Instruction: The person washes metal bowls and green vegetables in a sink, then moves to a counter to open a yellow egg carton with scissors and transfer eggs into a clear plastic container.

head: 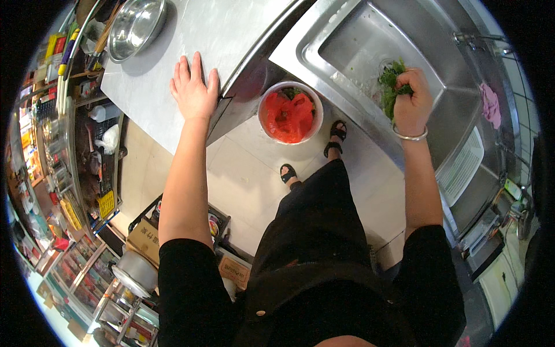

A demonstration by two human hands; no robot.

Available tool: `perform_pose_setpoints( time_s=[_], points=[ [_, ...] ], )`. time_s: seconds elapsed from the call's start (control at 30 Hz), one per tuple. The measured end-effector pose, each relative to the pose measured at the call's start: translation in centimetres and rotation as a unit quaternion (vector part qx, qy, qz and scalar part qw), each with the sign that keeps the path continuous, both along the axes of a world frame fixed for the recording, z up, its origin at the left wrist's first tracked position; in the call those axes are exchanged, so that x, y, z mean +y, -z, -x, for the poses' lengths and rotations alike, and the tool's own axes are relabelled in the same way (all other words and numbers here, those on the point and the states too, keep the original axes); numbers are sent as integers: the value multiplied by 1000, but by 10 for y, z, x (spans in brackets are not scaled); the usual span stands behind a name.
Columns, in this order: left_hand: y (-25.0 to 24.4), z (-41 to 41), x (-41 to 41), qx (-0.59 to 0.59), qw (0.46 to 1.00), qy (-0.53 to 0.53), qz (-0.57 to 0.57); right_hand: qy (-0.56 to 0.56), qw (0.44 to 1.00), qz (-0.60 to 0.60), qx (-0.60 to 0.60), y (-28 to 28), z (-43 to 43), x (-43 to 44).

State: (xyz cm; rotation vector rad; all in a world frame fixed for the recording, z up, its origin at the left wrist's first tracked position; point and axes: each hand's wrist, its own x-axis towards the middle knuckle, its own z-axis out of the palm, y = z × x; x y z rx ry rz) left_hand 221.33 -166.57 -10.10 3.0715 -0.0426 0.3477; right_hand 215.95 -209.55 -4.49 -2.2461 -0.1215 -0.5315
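Note:
My right hand (414,97) is closed around a bunch of leafy greens (390,80) over the stainless steel sink (360,47). Leaves stick out on both sides of the fist, and a metal bangle (411,137) circles that wrist. A coiled wire-like thing beside the greens is too blurred to name. My left hand (195,89) lies palm down on the metal worktop (230,26), fingers spread, with nothing in it. On the floor between worktop and sink stands a round bin (321,117) with red plastic and some greens inside.
A stainless steel bowl (136,28) sits at the worktop's far left. A pink cloth (491,105) lies at the sink's back edge, and a white ribbed board (461,167) spans the right-hand basin. Crowded shelves (65,152) line the left; a cardboard box (144,240) stands behind my left arm.

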Motion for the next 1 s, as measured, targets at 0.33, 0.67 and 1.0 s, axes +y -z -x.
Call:
perform_pose_setpoints(
  time_s=[0.33,0.67,1.0],
  points=[
    [14,-7,13,-30,998,45,26,-7,995,-5,100,182,59,208],
    [7,-1,14,-31,998,58,6,-200,979,8,42,33,85,25],
    [-1,-7,5,2,997,61,41,146,651,225,710,199,64,-216]
  ],
)
